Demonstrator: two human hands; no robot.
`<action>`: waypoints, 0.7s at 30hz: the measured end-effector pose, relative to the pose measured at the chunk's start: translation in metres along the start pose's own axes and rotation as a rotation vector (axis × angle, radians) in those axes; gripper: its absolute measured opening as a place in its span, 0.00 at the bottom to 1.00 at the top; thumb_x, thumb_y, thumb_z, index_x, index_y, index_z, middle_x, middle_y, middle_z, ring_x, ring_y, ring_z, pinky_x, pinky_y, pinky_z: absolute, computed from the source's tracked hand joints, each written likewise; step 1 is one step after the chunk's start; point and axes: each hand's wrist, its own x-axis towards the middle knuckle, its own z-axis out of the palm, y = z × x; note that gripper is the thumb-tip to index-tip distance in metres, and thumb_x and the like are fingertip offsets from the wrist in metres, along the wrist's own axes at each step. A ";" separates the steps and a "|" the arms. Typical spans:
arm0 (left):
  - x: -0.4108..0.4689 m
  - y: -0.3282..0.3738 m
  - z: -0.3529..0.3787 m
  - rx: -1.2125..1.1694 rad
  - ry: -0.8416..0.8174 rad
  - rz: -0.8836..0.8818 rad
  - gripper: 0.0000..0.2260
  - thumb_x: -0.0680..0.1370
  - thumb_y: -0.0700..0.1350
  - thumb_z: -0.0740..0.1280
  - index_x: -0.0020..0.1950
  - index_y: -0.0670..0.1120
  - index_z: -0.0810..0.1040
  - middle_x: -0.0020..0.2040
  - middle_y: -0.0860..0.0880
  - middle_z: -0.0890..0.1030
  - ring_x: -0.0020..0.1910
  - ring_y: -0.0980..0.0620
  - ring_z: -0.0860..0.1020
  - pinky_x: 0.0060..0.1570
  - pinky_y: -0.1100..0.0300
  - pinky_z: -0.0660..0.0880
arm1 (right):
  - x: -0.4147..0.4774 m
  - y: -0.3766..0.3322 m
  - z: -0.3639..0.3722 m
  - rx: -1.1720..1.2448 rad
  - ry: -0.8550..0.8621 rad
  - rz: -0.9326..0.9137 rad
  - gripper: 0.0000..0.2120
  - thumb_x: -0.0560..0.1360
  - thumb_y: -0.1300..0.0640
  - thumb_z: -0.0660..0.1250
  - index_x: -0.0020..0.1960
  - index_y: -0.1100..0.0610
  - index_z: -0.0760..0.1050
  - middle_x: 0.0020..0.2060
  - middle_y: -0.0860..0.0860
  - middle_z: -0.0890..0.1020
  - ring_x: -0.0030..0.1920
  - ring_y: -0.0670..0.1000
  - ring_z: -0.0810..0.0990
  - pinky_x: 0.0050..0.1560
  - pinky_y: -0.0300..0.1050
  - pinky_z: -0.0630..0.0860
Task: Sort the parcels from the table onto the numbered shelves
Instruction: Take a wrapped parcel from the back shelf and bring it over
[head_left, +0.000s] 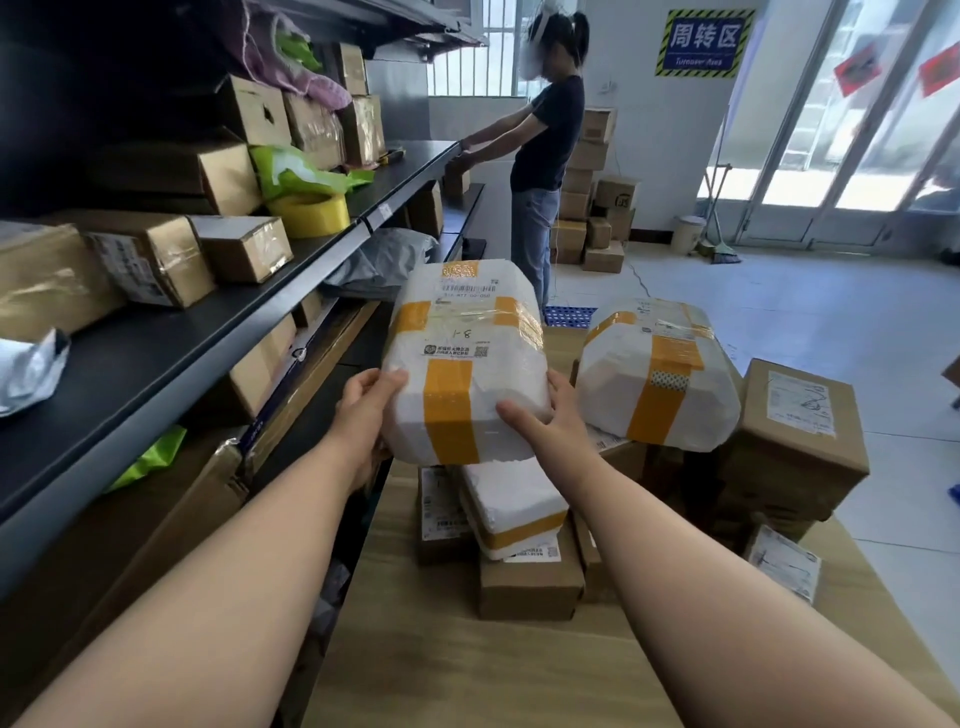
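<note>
Left hand (366, 402) & right hand (548, 413) clasp white foam parcel w/ yellow tape (465, 364), marked "1-8", held above wooden table (467, 670). Step: carrying. Next: find matching spot on black shelf (171, 358).

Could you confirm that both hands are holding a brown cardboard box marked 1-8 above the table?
Not quite: the head view shows a white foam parcel with yellow tape, not a brown cardboard box. The left hand and right hand hold it, marked 1-8, above the table.
</note>
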 end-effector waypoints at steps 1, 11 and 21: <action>-0.003 -0.002 0.000 -0.014 0.006 -0.003 0.23 0.77 0.55 0.65 0.70 0.52 0.64 0.57 0.48 0.73 0.51 0.49 0.74 0.49 0.47 0.77 | 0.000 0.001 0.000 0.011 -0.011 0.008 0.47 0.65 0.38 0.73 0.76 0.45 0.51 0.69 0.48 0.66 0.66 0.53 0.70 0.66 0.57 0.70; -0.063 -0.019 -0.005 0.118 0.069 0.156 0.37 0.66 0.68 0.67 0.73 0.68 0.58 0.74 0.51 0.63 0.69 0.47 0.67 0.63 0.45 0.70 | -0.006 0.003 0.000 0.015 -0.131 0.047 0.39 0.72 0.39 0.67 0.75 0.46 0.51 0.65 0.49 0.66 0.59 0.52 0.71 0.53 0.46 0.72; -0.161 -0.061 0.008 0.042 0.346 0.180 0.39 0.63 0.72 0.67 0.72 0.67 0.60 0.75 0.51 0.64 0.70 0.48 0.68 0.68 0.41 0.67 | -0.058 0.008 -0.021 -0.115 -0.404 0.021 0.39 0.73 0.38 0.65 0.76 0.47 0.50 0.72 0.51 0.62 0.67 0.56 0.67 0.66 0.56 0.67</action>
